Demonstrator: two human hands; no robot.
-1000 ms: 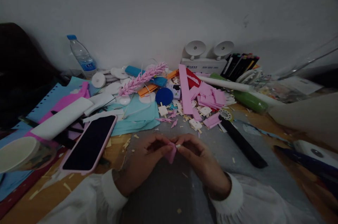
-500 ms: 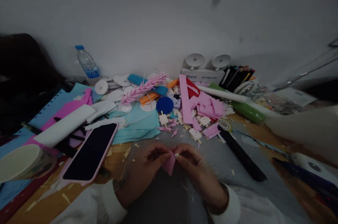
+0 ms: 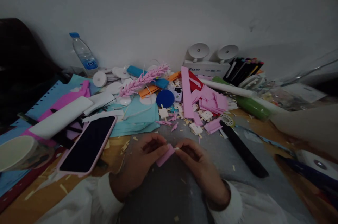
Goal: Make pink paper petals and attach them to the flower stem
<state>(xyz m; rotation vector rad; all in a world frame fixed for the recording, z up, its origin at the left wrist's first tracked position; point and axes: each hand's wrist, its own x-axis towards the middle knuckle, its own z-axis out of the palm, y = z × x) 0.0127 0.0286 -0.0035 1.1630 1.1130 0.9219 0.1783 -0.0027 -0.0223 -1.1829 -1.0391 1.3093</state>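
Observation:
My left hand (image 3: 142, 159) pinches a small rectangular piece of pink paper (image 3: 164, 157) between thumb and fingers above the grey mat (image 3: 161, 199). Just to its right, my right hand (image 3: 200, 166) is closed, with a tiny white bit (image 3: 176, 149) showing at its thumb and fingertip. Whether that bit touches the paper's corner, I cannot tell. Behind the hands lie small twisted pink paper pieces (image 3: 164, 123) and little cream squares (image 3: 195, 128) with tabs.
A phone (image 3: 87, 146) and a paper cup (image 3: 19, 153) stand to the left. To the right lies a black box cutter (image 3: 245, 152) by a tape roll (image 3: 227, 120). Further back are pink paper slips (image 3: 215, 101), a pink braided strand (image 3: 145, 80), teal sheets (image 3: 139, 115) and a water bottle (image 3: 83, 53).
The pink paper has turned from pointing down to a slanted rectangle. My right hand has moved slightly away from my left. The whole view has shifted a little.

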